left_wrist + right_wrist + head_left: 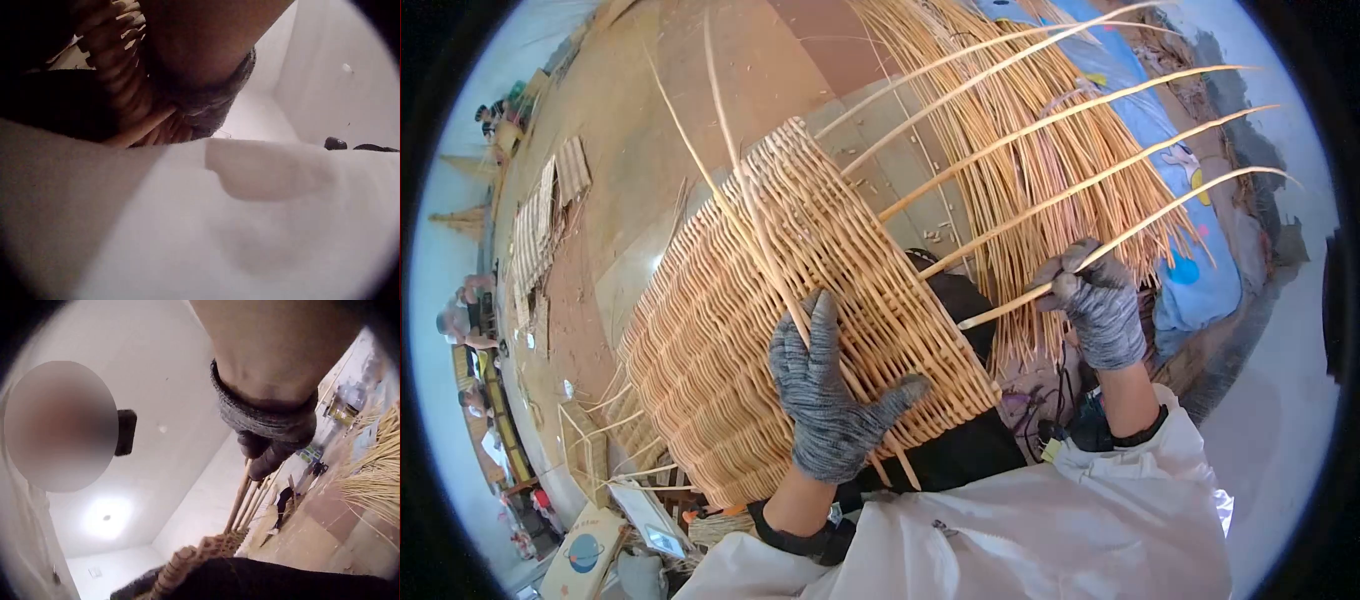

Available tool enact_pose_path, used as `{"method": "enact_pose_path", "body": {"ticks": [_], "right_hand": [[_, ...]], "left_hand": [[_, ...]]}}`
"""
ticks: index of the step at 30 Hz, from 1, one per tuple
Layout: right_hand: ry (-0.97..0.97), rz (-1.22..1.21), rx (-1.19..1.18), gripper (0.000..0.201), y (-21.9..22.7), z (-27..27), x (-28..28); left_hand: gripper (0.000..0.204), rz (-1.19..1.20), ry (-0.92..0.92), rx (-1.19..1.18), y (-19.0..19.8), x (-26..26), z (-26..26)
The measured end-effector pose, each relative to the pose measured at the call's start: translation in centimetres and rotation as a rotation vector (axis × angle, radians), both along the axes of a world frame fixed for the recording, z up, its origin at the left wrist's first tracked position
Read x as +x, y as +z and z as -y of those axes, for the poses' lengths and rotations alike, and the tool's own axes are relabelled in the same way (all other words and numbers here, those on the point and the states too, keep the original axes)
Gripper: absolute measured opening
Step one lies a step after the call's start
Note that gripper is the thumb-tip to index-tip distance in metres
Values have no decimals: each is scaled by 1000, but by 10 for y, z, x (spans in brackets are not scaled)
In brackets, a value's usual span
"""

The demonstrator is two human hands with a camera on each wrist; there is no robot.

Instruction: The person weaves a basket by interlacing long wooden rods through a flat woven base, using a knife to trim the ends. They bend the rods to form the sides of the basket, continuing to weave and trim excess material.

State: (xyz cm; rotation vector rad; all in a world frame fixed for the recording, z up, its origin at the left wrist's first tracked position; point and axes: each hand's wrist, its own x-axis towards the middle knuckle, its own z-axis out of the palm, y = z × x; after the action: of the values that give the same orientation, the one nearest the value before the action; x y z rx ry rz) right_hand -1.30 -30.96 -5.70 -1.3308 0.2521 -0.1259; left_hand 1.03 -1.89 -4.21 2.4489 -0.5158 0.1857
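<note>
Our worry here is the outermost stake [1005, 307], the long tapered one nearest the body. If it gets bent hard right where it meets the edge of the woven wicker piece [700, 350], we reckon it could crease or split, because all the strain lands at one spot. Tugging it outward might also work it loose, or spread the weave along that side. And the other stakes fan out over the loose rod bundle [1040, 160], so a tip could easily snag if the whole thing got swung round.

The wicker piece sits in front of the person, slanted, its near edge right by their lap. We'd guess it could skid if the hold on it got lazy.

As for the hands, they're well apart. The gloved left hand [825, 395] lies on top of the weave, fingers pointing away and thumb spread out sideways, with the pale crossing rods [757, 220] running down to its fingers. The right hand [1100, 305], also gloved, is off the side, pinching that outer stake partway along. The left wrist view is too dark for us to make out any fingers.
</note>
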Motion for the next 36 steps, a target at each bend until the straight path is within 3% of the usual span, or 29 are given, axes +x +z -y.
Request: {"method": "enact_pose_path", "body": {"ticks": [4, 9, 12, 13, 17, 24, 35, 36], "right_hand": [[78, -23, 151, 23, 4, 0, 11], [308, -97, 179, 27, 18, -8, 22], [200, 50, 62, 23, 5, 9, 31], [252, 112, 131, 22, -2, 11, 40], [243, 2, 93, 24, 3, 11, 32], [195, 80, 116, 29, 4, 4, 36], [285, 179, 249, 27, -11, -6, 28], [194, 219, 224, 25, -9, -9, 27]], "left_hand": [[107, -21, -15, 53, 2, 3, 2], [111, -45, -17, 113, 9, 5, 7], [112, -50, -21, 96, 7, 5, 4], [112, -49, -18, 100, 6, 6, 4], [111, -64, -19, 131, 9, 4, 4], [106, -72, -7, 155, 9, 4, 4], [103, -88, -17, 152, 8, 4, 5], [103, -90, -16, 142, 8, 4, 5]]}}
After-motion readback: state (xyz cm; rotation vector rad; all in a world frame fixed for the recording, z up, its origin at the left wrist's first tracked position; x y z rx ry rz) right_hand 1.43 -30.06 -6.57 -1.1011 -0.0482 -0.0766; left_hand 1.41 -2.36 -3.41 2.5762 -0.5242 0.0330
